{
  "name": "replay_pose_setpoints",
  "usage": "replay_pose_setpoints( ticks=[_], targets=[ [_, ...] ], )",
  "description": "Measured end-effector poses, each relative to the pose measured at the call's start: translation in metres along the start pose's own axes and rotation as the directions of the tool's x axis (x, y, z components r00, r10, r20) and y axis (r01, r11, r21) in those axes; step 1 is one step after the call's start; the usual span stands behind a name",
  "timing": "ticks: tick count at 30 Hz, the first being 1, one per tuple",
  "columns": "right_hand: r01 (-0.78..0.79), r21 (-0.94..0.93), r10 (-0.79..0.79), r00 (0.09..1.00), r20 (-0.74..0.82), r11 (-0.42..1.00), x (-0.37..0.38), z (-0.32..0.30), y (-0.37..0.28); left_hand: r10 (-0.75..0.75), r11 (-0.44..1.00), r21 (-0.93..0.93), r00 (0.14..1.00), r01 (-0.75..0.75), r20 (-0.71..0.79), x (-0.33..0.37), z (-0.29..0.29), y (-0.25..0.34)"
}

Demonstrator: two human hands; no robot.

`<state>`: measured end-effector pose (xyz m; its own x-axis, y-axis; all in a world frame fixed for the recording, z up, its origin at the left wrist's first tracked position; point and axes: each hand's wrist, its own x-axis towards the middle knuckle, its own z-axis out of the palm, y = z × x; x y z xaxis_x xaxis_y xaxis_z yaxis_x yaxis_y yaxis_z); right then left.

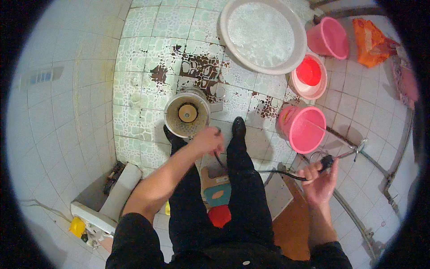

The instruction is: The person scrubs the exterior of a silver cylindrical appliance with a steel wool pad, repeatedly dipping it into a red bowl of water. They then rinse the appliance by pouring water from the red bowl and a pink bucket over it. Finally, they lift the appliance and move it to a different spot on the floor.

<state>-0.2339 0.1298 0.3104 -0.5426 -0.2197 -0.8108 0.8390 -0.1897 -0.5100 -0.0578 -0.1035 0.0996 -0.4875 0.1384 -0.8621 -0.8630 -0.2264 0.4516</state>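
Observation:
A black cord (285, 173) runs across the front of my legs between my two hands. My left hand (209, 141) has its fingers curled round one part of it, just below a round appliance. The cord's other end is at my right hand (319, 180), which grips a dark plug-like piece (327, 162); its exact shape is partly hidden by the fingers. The appliance (168, 117) stands on the floor between my feet, a pale cylinder open at the top. Inside it shows a tan disc (187, 113) at the bottom, and a pale block juts from its right side.
A large white basin (225, 45) of water stands at the far middle. Right of it are a pink bucket (333, 38), a red bowl (308, 71) in a pale basin and another pink bucket (309, 130). Pipes (354, 210) run along the right wall. A squat toilet-like white fixture (121, 193) lies left.

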Motion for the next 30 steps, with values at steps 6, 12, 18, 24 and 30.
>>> replay_pose_setpoints(
  ticks=[6, 12, 18, 24, 30],
  targets=[
    [-0.200, 0.012, 0.200, 0.979, 0.052, 0.980, 0.013, -0.047, 0.096, 0.044, 0.997, 0.067, 0.991, -0.036, -0.123, 0.065, -0.085, 0.077],
    [-0.403, -0.226, 0.443, 0.882, 0.163, 0.887, 0.027, -0.019, 0.170, 0.096, 0.978, -0.139, 0.924, -0.157, -0.369, 0.082, -0.153, 0.078],
    [-0.506, -0.426, 0.636, 0.730, 0.251, 0.750, 0.084, 0.027, 0.207, 0.082, 0.994, -0.016, 0.864, -0.104, -0.497, 0.092, -0.213, 0.006],
    [-0.382, -0.448, 0.561, 0.729, 0.391, 0.808, 0.132, 0.064, 0.242, -0.020, 0.993, -0.102, 0.781, -0.057, -0.624, 0.077, -0.263, -0.099],
    [-0.239, -0.773, 0.519, 0.844, 0.134, 0.588, 0.172, 0.077, 0.245, -0.022, 0.992, -0.108, 0.768, -0.062, -0.641, 0.078, -0.203, -0.173]
  ],
)
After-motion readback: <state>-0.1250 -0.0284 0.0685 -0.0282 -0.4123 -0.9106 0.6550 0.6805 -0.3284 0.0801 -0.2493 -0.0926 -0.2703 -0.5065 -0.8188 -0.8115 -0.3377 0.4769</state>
